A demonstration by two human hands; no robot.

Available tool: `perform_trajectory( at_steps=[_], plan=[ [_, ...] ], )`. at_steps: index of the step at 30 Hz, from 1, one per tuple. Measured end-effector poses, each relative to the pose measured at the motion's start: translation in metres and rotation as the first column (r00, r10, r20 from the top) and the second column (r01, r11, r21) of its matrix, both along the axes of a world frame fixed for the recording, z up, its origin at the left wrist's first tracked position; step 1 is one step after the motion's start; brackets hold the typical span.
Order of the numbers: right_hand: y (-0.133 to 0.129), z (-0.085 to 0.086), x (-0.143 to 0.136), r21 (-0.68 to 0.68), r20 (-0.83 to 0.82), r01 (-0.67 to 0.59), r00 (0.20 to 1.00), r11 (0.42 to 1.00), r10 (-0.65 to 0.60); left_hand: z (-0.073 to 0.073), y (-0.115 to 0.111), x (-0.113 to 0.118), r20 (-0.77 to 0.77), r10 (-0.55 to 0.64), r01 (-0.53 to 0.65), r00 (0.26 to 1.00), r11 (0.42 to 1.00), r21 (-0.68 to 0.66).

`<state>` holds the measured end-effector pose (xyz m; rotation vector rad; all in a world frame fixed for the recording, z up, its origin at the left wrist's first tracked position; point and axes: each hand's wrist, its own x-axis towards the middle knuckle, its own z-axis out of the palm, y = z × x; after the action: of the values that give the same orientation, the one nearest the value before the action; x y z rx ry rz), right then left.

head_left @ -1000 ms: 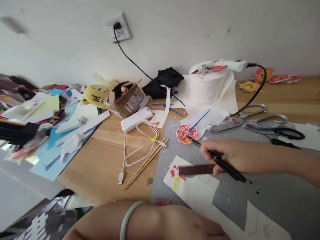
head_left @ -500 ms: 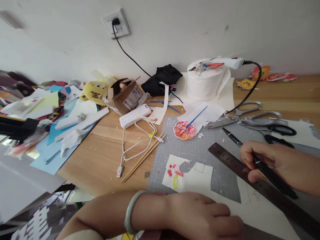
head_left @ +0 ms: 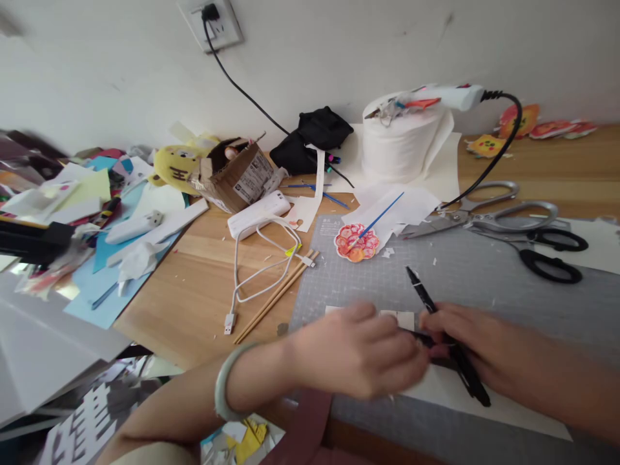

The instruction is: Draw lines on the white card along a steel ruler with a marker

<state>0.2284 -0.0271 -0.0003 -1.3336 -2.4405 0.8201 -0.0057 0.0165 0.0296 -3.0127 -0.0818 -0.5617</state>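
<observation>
On the left, crumpled and flat scraps of paper (head_left: 72,200) pile up beside smooth pale-blue sheets (head_left: 87,300). Next comes a soft yellow plush toy (head_left: 174,165), its rounded head against a torn brown cardboard box (head_left: 242,177) with a printed label. In front lies a glossy white plastic block with rounded edges (head_left: 256,214), then a white cable (head_left: 237,274) in loose loops and two slim wooden sticks (head_left: 278,292), all on the grained wood table (head_left: 194,284). The left hand (head_left: 358,352), behind a smooth pale-green bangle (head_left: 221,384), hovers blurred over the gridded grey mat (head_left: 504,290), fingers curled inward; whether they grip anything I cannot tell. Beyond it, a scalloped red-and-orange paper flower (head_left: 356,244) has a thin blue stick (head_left: 382,214) across it, near a fat, soft white paper roll (head_left: 397,152). Right of the left hand, a slender black pen (head_left: 421,290) slants in the right hand (head_left: 484,342), pinched between bent fingers, its narrow end pointing up toward the flower. That hand also touches a dark flat strip (head_left: 446,361), above a cream paper sheet (head_left: 436,386). Farther right are silvery metal scissors (head_left: 526,216) and black-handled scissors (head_left: 552,266).
</observation>
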Motion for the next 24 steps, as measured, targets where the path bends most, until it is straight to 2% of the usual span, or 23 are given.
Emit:
perform_trajectory(
  at_steps=[3, 5, 10, 19, 24],
  plan=[
    [-0.01, 0.0, 0.001, 0.124, 0.046, -0.009, 0.999, 0.992, 0.003, 0.004, 0.021, -0.012, -0.109, 0.188, -0.197, 0.976, 0.977, -0.078],
    [-0.014, 0.0, 0.001, 0.222, 0.059, -0.016, 0.998, 0.975, 0.003, 0.0, 0.029, -0.015, -0.206, 0.226, -0.252, 0.952, 0.962, -0.109],
    [-0.017, -0.003, 0.002, 0.368, 0.069, -0.042, 0.997, 0.929, 0.018, -0.014, 0.031, -0.019, -0.326, 0.19, -0.262, 0.926, 0.945, -0.194],
    [-0.01, -0.004, 0.004, 0.439, 0.062, -0.049, 0.998, 0.897, 0.024, -0.015, 0.032, -0.024, -0.372, 0.164, -0.254, 0.914, 0.945, -0.207],
    [-0.009, -0.004, 0.009, 0.441, 0.108, -0.015, 0.993, 0.897, -0.037, -0.017, 0.034, -0.024, -0.363, 0.166, -0.268, 0.917, 0.931, -0.249]
  ],
)
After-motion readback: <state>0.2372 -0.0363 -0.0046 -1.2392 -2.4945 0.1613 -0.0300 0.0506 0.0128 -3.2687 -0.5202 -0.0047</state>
